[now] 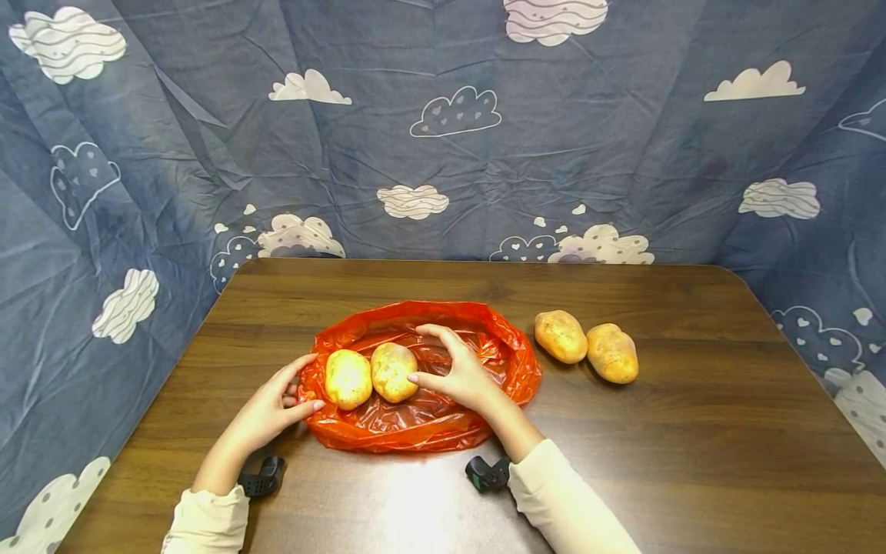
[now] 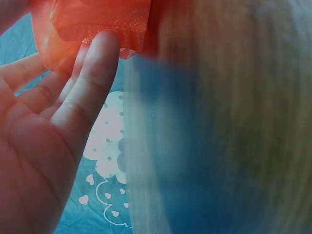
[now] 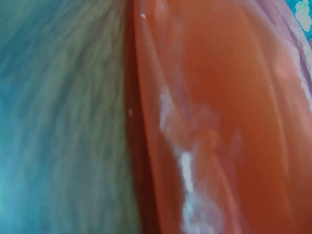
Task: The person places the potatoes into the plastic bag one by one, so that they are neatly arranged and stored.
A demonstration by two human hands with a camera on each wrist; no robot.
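Observation:
An orange-red plastic bag (image 1: 415,438) lies on the table with its mouth spread wide and its rim rolled down. Two potatoes rest side by side inside it, one on the left (image 1: 348,379) and one on the right (image 1: 394,372). At the bag's left end, my left hand (image 1: 266,408) touches the rim with thumb and fingers spread. The left wrist view has its fairly straight fingers (image 2: 80,97) against the plastic. Over the bag's middle, my right hand (image 1: 460,373) has thumb and index finger apart, the thumb tip right at the right-hand potato. The right wrist view holds only the bag's side (image 3: 219,122), hiding the hand.
Two more potatoes, one nearer the bag (image 1: 561,337) and one farther right (image 1: 612,353), lie on the brown wooden table (image 1: 692,431). Dark blue cloth with printed clouds (image 1: 457,169) hangs behind and beside the table. Black wrist cameras (image 1: 487,474) sit below the wrists.

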